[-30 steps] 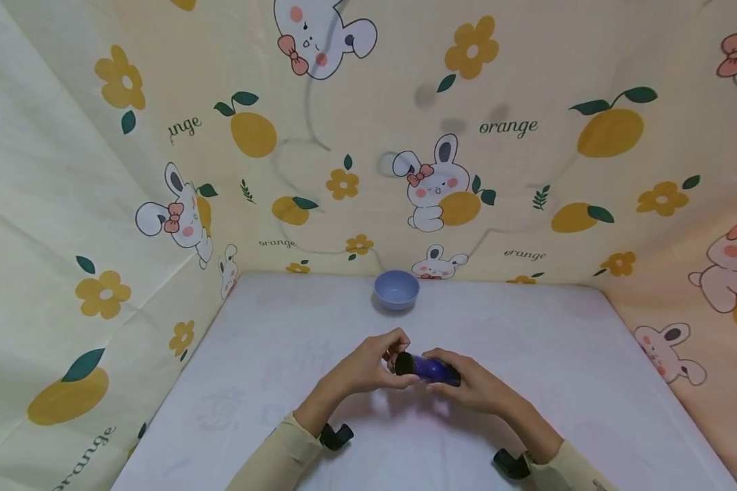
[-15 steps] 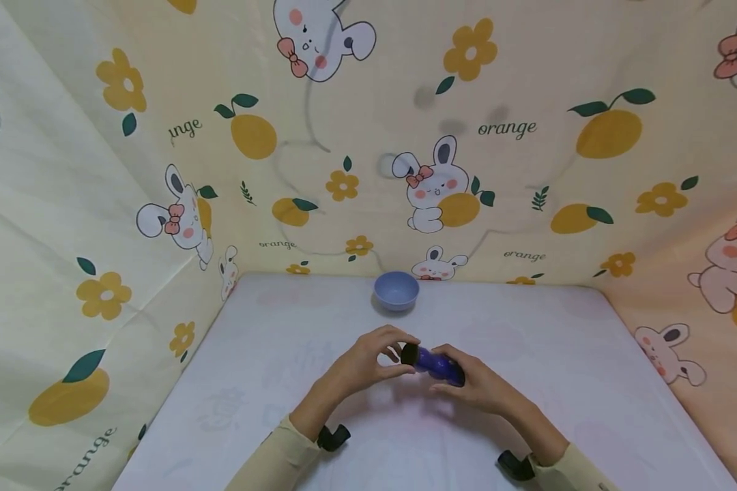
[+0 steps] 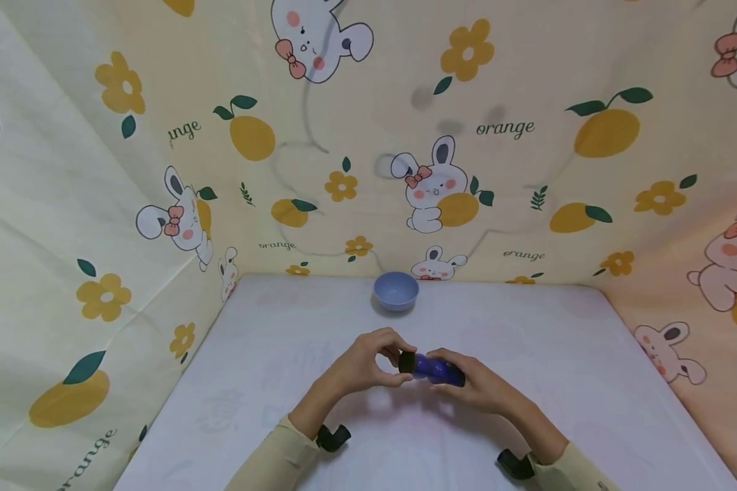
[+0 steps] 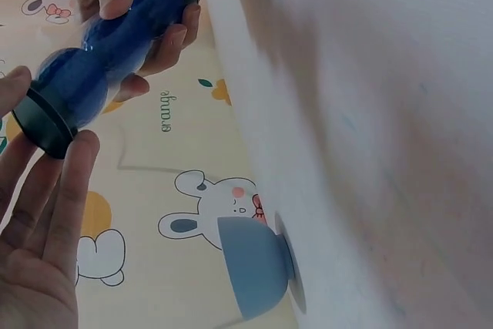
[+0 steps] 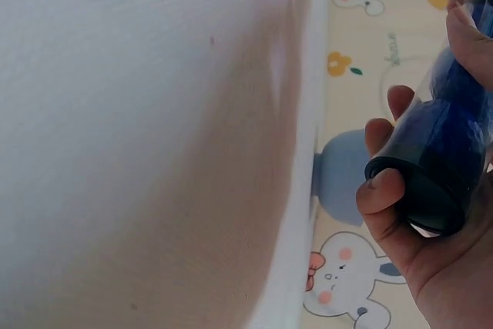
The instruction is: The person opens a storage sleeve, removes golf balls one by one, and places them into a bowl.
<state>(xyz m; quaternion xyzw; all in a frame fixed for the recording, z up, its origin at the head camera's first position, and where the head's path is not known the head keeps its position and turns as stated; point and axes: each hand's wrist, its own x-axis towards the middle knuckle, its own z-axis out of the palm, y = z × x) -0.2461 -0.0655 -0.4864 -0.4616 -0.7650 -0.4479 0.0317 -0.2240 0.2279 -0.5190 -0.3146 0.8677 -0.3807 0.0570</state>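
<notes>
A blue hourglass point(image 3: 437, 369), clear-walled with a black cap at each end, is held above the table in the head view, lying nearly level. My left hand point(image 3: 364, 359) pinches its left cap point(image 3: 407, 362) between thumb and fingertips. Around the other end curl the fingers of my right hand point(image 3: 480, 387). In the left wrist view the two rounded bulbs of the hourglass point(image 4: 85, 75) show deep blue inside. The right wrist view shows my right hand's fingers against the near black cap point(image 5: 424, 194).
A light blue bowl point(image 3: 396, 292) stands at the back of the white-covered table point(image 3: 270, 423), beyond the hands. Cloth walls point(image 3: 368, 136) with rabbit and orange prints enclose the back and sides. Black wrist cameras point(image 3: 334, 438) sit at both sleeves.
My left fingers have come down onto the hourglass's left cap from just off it. The hourglass has shifted slightly right, rising and then dropping a little. The bowl stays put.
</notes>
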